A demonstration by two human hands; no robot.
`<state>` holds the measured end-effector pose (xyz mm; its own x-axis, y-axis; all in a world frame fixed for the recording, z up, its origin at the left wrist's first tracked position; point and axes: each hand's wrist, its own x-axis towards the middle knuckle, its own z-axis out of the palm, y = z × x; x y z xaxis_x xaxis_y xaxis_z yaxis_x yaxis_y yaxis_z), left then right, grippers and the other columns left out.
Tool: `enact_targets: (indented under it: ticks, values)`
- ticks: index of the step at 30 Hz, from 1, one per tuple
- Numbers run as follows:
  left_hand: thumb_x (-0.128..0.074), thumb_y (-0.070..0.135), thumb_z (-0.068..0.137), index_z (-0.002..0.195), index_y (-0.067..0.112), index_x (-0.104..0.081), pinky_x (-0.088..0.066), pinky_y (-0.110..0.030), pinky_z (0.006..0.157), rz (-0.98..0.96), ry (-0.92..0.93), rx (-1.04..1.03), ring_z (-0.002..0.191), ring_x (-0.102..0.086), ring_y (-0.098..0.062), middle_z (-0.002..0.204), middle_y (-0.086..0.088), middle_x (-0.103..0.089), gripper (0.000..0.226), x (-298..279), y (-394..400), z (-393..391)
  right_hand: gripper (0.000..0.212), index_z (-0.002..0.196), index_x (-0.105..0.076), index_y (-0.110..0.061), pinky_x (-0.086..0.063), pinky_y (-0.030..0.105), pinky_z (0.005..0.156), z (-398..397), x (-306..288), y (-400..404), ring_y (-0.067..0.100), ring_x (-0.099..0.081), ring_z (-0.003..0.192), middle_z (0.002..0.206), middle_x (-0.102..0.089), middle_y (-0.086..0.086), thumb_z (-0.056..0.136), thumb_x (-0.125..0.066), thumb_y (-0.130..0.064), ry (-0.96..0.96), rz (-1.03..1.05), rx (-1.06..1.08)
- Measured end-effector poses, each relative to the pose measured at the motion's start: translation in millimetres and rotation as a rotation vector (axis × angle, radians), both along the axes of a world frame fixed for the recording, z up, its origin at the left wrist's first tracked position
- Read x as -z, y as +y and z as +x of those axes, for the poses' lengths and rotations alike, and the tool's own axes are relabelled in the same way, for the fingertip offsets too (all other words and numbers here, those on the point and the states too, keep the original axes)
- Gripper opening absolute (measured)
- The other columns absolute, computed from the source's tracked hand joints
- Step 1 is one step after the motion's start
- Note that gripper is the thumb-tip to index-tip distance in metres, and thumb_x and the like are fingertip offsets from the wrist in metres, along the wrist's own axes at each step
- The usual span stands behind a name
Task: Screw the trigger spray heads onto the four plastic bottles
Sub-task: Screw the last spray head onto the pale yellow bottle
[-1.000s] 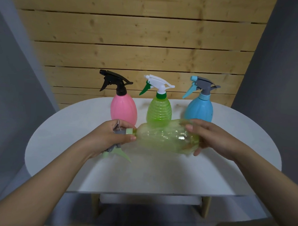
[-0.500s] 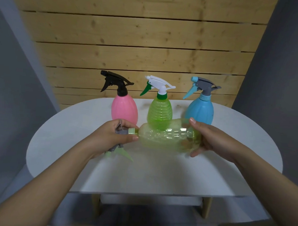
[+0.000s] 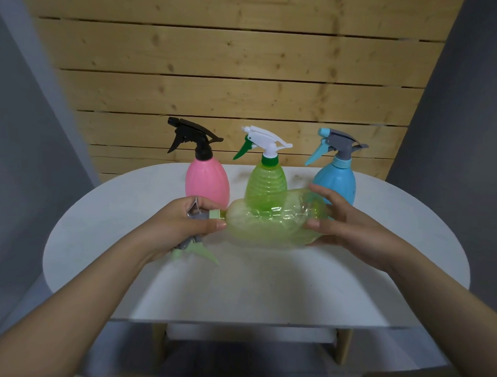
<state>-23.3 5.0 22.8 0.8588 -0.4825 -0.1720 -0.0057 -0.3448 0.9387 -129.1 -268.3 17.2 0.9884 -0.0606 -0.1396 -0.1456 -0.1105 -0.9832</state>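
Observation:
A pale green see-through bottle point(image 3: 271, 226) lies sideways in the air above the white table point(image 3: 266, 283), neck pointing left. My left hand point(image 3: 180, 225) is closed on its grey and light green trigger spray head point(image 3: 195, 243), which sits at the bottle's neck. My right hand point(image 3: 348, 224) cups the bottle's base, fingers spread around it. Behind stand three upright bottles with heads on: a pink bottle point(image 3: 207, 181) with a black head, a green ribbed bottle point(image 3: 266, 182) with a white and green head, and a blue bottle point(image 3: 337, 180) with a grey and light blue head.
A wooden slat wall point(image 3: 231, 88) rises right behind the table. Grey walls close in on both sides. The table's front edge point(image 3: 253, 322) runs between my forearms, with wooden legs below.
My right hand has shifted its grip on the bottle's base, fingers now more spread, and the bottle has turned slightly. My left hand stays on the spray head.

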Motion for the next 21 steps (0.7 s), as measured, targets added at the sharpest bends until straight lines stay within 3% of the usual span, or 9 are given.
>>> enact_targets:
  ticks: [2, 5, 7, 10, 13, 17, 21]
  values:
    - [-0.073, 0.013, 0.076, 0.081, 0.021, -0.057, -0.025, -0.016, 0.033, 0.004, -0.025, 0.012, 0.029, -0.038, -0.003, 0.058, -0.004, -0.046, 0.019, 0.3, 0.3, -0.7, 0.065, 0.126, -0.056, -0.028, -0.058, 0.032, 0.072, 0.5, -1.7, 0.1, 0.022, -0.065, 0.102, 0.123, -0.061, 0.015, 0.063, -0.074, -0.037, -0.022, -0.055, 0.019]
    - [-0.074, 0.013, 0.076, 0.096, 0.02, -0.062, -0.027, -0.016, 0.033, 0.01, -0.059, 0.032, 0.032, -0.041, -0.003, 0.059, 0.0, -0.047, 0.025, 1.3, 1.2, -2.4, 0.065, 0.108, -0.067, -0.015, -0.057, 0.032, 0.056, -0.4, -3.6, 1.6, 0.023, -0.069, 0.072, 0.098, -0.07, 0.018, 0.064, -0.061, -0.063, 0.007, -0.162, 0.018]
    - [-0.073, 0.014, 0.076, 0.1, 0.017, -0.061, -0.027, -0.016, 0.032, -0.001, -0.042, 0.023, 0.032, -0.04, -0.003, 0.06, -0.001, -0.047, 0.027, 1.2, 1.2, -2.1, 0.07, 0.111, -0.066, -0.019, -0.058, 0.033, 0.06, -1.5, -3.4, 0.5, 0.025, -0.072, 0.078, 0.1, -0.072, 0.013, 0.062, -0.059, -0.068, 0.023, -0.166, 0.004]
    - [-0.071, 0.014, 0.078, 0.092, 0.017, -0.059, -0.023, -0.016, 0.033, -0.042, 0.012, 0.019, 0.032, -0.035, -0.004, 0.058, -0.005, -0.047, 0.018, -0.5, 0.6, -0.9, 0.073, 0.127, -0.055, -0.027, -0.058, 0.032, 0.072, -0.5, -3.0, -2.4, 0.021, -0.07, 0.097, 0.111, -0.071, 0.005, 0.06, -0.071, -0.052, -0.041, -0.051, -0.02]
    - [-0.072, 0.012, 0.076, 0.097, 0.013, -0.059, -0.026, -0.016, 0.032, -0.035, -0.028, 0.017, 0.032, -0.038, -0.002, 0.051, 0.004, -0.051, 0.024, -1.5, 1.1, -0.4, 0.072, 0.125, -0.056, -0.025, -0.056, 0.027, 0.061, 0.0, -3.2, -0.9, 0.022, -0.072, 0.084, 0.098, -0.076, 0.006, 0.059, -0.077, -0.045, -0.057, -0.051, 0.006]
    - [-0.072, 0.011, 0.077, 0.106, 0.006, -0.058, -0.029, -0.015, 0.032, 0.009, -0.09, 0.04, 0.034, -0.041, 0.0, 0.045, 0.017, -0.057, 0.033, -2.5, 2.8, -0.2, 0.054, 0.109, -0.066, -0.013, -0.055, 0.028, 0.053, 0.0, -3.2, 3.0, 0.029, -0.072, 0.068, 0.084, -0.074, 0.013, 0.066, -0.076, -0.045, -0.035, -0.06, 0.029]
    - [-0.077, 0.014, 0.072, 0.099, 0.008, -0.06, -0.03, -0.016, 0.034, 0.018, -0.122, 0.034, 0.038, -0.044, -0.003, 0.056, 0.012, -0.058, 0.032, -4.5, 4.4, -0.5, 0.065, 0.103, -0.067, -0.007, -0.057, 0.031, 0.055, 1.8, -0.6, 3.5, 0.032, -0.072, 0.068, 0.081, -0.073, 0.015, 0.058, -0.07, -0.054, -0.003, -0.066, 0.025]
